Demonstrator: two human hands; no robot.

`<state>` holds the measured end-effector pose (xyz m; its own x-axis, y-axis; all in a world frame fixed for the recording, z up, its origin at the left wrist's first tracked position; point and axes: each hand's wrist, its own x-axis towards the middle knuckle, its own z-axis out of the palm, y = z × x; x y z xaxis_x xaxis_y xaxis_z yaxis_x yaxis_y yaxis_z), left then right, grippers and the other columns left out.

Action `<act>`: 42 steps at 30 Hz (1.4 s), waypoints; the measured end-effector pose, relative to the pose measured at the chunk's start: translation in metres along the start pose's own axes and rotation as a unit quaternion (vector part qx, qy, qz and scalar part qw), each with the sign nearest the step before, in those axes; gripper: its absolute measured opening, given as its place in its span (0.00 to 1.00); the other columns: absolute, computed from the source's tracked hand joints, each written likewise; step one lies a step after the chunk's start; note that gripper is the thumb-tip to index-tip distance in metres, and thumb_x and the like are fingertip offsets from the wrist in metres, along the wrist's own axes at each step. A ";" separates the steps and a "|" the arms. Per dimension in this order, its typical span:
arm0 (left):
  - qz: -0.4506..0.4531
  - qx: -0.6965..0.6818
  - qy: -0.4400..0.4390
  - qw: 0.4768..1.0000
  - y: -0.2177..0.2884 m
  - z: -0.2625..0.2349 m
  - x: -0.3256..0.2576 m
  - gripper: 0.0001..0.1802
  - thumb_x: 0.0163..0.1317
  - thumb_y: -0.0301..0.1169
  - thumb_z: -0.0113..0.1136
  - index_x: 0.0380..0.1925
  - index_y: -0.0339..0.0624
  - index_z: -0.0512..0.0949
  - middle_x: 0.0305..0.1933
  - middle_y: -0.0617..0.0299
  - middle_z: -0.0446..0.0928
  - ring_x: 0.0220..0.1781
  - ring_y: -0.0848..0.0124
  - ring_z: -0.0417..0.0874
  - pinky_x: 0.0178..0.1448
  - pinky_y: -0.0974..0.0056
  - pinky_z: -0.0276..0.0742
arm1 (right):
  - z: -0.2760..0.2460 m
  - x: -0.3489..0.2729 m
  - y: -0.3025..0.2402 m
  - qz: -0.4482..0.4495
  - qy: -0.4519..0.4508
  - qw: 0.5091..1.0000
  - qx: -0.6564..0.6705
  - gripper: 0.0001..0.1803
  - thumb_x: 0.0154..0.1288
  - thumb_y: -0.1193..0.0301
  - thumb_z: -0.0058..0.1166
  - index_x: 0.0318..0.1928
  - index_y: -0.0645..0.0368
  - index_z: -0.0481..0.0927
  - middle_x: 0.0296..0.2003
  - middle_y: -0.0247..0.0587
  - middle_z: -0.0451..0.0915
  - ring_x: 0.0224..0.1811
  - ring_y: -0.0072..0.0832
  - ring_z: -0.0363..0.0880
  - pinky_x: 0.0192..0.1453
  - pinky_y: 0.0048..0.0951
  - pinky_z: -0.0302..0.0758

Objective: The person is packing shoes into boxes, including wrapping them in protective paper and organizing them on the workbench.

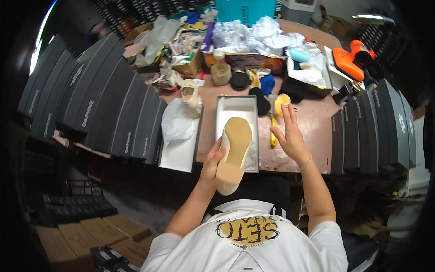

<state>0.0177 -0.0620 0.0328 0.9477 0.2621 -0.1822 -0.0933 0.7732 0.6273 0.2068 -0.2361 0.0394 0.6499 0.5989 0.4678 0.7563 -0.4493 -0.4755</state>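
Note:
My left hand (213, 162) grips a cream shoe (235, 140) around its side near the heel. The shoe's tan sole faces up, its toe pointing away from me. Beneath its front half sits an open shoebox (222, 111) with a white inside. To the right, my right hand (291, 136) is over the table with fingers stretched out and thumb apart. Its fingertips overlap a round yellow pad (281, 102); whether they press on it I cannot tell. A yellow-handled tool (273, 132) lies just left of the thumb.
Another cream shoe (190, 95) rests with white tissue (176, 121) on a white box piece (177, 156) to the left. Dark shoeboxes (97, 102) stand in rows at both sides. Behind are a jar (220, 72), a black round tin (240, 81) and a carton of crumpled paper (258, 38).

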 end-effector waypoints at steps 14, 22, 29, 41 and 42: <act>-0.045 -0.164 0.063 0.983 -0.021 -0.035 0.025 0.21 0.71 0.38 0.48 0.59 0.39 0.66 0.50 0.57 0.75 0.48 0.69 0.80 0.51 0.65 0.79 | 0.040 -0.065 -0.082 0.333 -0.282 0.534 0.725 0.27 0.75 0.56 0.42 0.66 0.60 0.62 0.51 0.37 0.76 0.46 0.24 0.79 0.48 0.26 0.77; 0.025 0.188 0.032 0.981 -0.006 -0.036 0.013 0.32 0.67 0.35 0.58 0.66 0.34 0.60 0.45 0.59 0.77 0.46 0.72 0.79 0.51 0.66 0.76 | 0.034 -0.058 -0.089 0.338 -0.184 0.486 0.784 0.31 0.66 0.59 0.57 0.62 0.62 0.66 0.54 0.40 0.75 0.55 0.28 0.76 0.60 0.31 0.73; 0.304 0.700 0.260 0.591 0.111 -0.117 0.103 0.44 0.54 0.49 0.67 0.62 0.29 0.64 0.61 0.38 0.68 0.63 0.48 0.70 0.61 0.52 0.70 | 0.013 -0.042 -0.060 0.143 -0.174 0.929 0.294 0.15 0.56 0.72 0.65 0.41 0.64 0.75 0.40 0.35 0.76 0.40 0.24 0.75 0.48 0.24 0.73; 0.119 0.521 0.270 0.801 0.143 -0.189 0.171 0.32 0.49 0.36 0.70 0.53 0.31 0.74 0.49 0.49 0.80 0.49 0.62 0.82 0.53 0.61 0.76 | 0.008 -0.047 -0.043 0.359 -0.110 0.734 0.565 0.19 0.56 0.76 0.60 0.48 0.65 0.73 0.40 0.36 0.79 0.40 0.20 0.78 0.45 0.23 0.76; 0.139 0.494 0.245 0.823 0.144 -0.167 0.151 0.30 0.51 0.33 0.68 0.54 0.30 0.73 0.51 0.51 0.79 0.50 0.66 0.81 0.54 0.63 0.75 | 0.010 -0.049 -0.034 0.353 -0.091 0.707 0.606 0.19 0.57 0.76 0.58 0.50 0.65 0.72 0.43 0.40 0.79 0.42 0.22 0.79 0.48 0.25 0.77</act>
<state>0.0961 0.1854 -0.0312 0.6720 0.7382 -0.0583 0.2367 -0.1396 0.9615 0.1481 -0.2437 0.0250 0.7302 0.6337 -0.2555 -0.4429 0.1541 -0.8832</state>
